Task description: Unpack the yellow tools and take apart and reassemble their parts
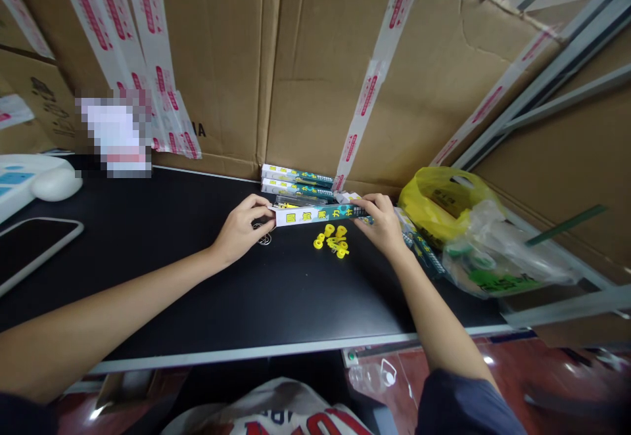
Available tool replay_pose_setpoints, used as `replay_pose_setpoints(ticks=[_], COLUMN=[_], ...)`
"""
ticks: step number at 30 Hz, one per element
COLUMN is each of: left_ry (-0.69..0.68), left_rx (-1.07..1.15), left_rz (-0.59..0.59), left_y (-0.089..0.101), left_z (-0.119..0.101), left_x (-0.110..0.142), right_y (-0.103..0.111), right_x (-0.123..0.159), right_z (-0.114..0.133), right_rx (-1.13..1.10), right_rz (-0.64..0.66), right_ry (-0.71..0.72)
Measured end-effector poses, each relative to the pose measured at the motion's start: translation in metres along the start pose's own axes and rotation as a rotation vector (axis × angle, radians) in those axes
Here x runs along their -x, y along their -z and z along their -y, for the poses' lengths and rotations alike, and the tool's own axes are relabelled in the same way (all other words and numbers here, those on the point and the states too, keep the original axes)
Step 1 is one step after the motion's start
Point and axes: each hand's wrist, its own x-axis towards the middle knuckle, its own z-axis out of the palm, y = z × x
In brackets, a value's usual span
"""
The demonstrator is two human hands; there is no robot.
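Observation:
A long, narrow printed box [320, 214], white at one end and teal at the other with yellow characters, is held level above the black table. My left hand [242, 231] grips its white left end, thumb and fingers pinched at the flap. Around its teal right end close the fingers of my right hand [382, 226]. Just below the box lie several small yellow plastic parts [331, 240]. Thin metal rings [265, 236] rest beside my left fingertips. Behind the box, a clear tube with a yellow part [296, 202] is partly hidden.
Two similar boxes [298, 187] lie against the tall cardboard [217, 60] at the back. More boxes [424, 251] sit right of my right hand, near a yellow bag [444, 202] and a clear plastic bag [497, 251]. A phone-like device [37, 244] and a white appliance [29, 182] are left.

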Motion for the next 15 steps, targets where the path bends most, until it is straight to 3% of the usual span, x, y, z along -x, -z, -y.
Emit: replay_pose_setpoints(ticks=[15], left_ry=[0.0], left_rx=[0.088], left_rz=[0.036], left_y=[0.003], left_z=[-0.011], left_x=[-0.001], right_y=[-0.001], right_x=[0.001], right_z=[-0.011], right_rx=[0.0], right_rz=[-0.018], right_ry=[-0.032])
